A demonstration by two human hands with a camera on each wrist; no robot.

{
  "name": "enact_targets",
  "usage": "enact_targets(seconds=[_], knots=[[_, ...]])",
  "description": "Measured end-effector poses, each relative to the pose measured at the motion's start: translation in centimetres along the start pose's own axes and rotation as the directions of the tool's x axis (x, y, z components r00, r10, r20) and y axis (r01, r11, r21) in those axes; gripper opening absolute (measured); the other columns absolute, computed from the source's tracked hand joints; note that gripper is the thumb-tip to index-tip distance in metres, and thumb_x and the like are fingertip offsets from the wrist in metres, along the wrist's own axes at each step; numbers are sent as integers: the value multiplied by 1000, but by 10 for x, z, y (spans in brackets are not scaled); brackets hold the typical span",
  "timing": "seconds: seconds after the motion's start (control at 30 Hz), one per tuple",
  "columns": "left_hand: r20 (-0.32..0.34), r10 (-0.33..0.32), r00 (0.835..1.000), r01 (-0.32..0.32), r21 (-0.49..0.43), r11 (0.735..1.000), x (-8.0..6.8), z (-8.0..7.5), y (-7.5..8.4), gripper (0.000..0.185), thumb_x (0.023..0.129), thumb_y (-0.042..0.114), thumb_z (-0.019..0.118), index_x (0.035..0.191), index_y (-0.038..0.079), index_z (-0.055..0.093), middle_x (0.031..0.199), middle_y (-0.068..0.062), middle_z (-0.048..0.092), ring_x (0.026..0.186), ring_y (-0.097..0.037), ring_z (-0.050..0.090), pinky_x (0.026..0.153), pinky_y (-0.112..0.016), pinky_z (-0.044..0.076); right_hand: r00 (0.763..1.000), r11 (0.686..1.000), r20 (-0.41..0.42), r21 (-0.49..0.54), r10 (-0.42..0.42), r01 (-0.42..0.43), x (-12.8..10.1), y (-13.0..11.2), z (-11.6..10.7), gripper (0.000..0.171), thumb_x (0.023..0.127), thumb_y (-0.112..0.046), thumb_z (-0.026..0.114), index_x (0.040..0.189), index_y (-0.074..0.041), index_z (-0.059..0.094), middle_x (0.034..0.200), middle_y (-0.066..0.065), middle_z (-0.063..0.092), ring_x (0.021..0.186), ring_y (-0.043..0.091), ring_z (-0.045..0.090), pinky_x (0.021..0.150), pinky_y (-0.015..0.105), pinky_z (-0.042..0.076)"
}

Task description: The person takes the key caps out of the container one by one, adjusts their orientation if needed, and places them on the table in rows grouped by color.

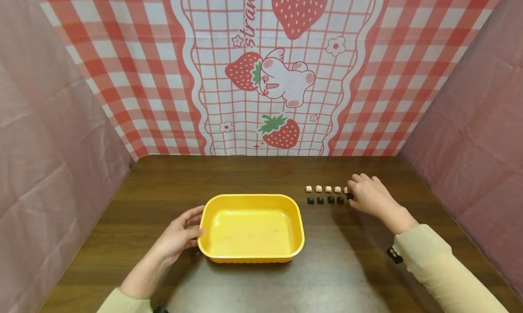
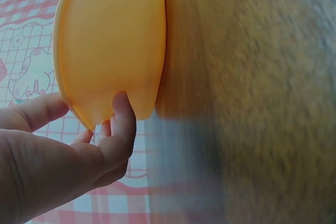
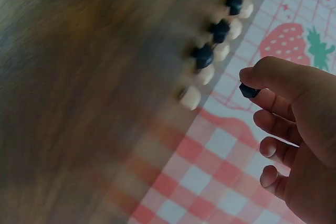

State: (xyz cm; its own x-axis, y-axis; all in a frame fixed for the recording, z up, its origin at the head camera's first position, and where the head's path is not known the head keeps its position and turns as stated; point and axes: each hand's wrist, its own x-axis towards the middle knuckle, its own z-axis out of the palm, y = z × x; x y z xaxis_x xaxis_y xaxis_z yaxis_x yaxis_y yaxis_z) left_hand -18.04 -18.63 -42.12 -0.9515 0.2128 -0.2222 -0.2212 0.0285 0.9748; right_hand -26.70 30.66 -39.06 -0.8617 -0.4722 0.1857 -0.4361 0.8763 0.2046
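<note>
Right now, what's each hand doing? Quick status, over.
Left hand touching yellow tray, fingers relaxed. Right hand pinching one black keycap at the row's end. Four black keycaps and beige keycaps remain on table. Path to tray unobstructed.

Bright even light, soft shadows, sharp head view, both wrist views motion-blurred

The small black plastic keycap (image 3: 249,91) sits pinched at the fingertips, lifted off the dark wood, at the right end of the black row. The shallow rectangular yellow plastic tray (image 1: 251,199) sits upright near the middle of the table, left of the keycap rows, nothing inside.
</note>
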Motion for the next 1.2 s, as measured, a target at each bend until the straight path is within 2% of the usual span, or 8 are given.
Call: enact_targets(seconds=[0.1, 0.33, 0.67, 1.2], knots=[[0, 0, 1000, 0, 2, 1000, -1, 0, 0, 63, 88, -7, 51, 146, 1, 27, 140, -28, 35, 104, -25, 58, 73, -34, 55, 1000, 1000, 26, 4, 11, -11, -2, 5, 5, 26, 67, -23, 80, 78, -11, 60, 83, 5, 53, 80, 29, 51, 61, 44, 39], [1, 3, 1000, -3, 8, 1000, 0, -1, 0, 63, 88, -7, 51, 146, 1, 26, 140, -28, 34, 102, -25, 58, 73, -33, 54, 999, 999, 30, 36, 24, -26, -3, 13, 21, 24, 66, -20, 79, 77, -11, 60, 80, 4, 53, 77, 28, 52, 59, 43, 39], [4, 4, 1000, -4, 17, 1000, 0, -1, 0, 63, 88, -6, 51, 146, 1, 27, 140, -28, 35, 104, -26, 58, 74, -36, 54, 997, 998, 74, 58, 30, -34, 1, 16, 35, 22, 68, -18, 79, 78, -10, 60, 80, 4, 53, 78, 29, 53, 59, 44, 41], [-1, -2, 1000, 2, 16, 1000, 0, -1, 1, 63, 88, -6, 52, 146, 2, 27, 140, -28, 35, 105, -26, 57, 75, -37, 55, 990, 997, 132, 56, 47, -54, 3, 17, 37, 20, 72, -18, 78, 82, -9, 64, 82, 6, 56, 79, 29, 54, 62, 48, 43]])
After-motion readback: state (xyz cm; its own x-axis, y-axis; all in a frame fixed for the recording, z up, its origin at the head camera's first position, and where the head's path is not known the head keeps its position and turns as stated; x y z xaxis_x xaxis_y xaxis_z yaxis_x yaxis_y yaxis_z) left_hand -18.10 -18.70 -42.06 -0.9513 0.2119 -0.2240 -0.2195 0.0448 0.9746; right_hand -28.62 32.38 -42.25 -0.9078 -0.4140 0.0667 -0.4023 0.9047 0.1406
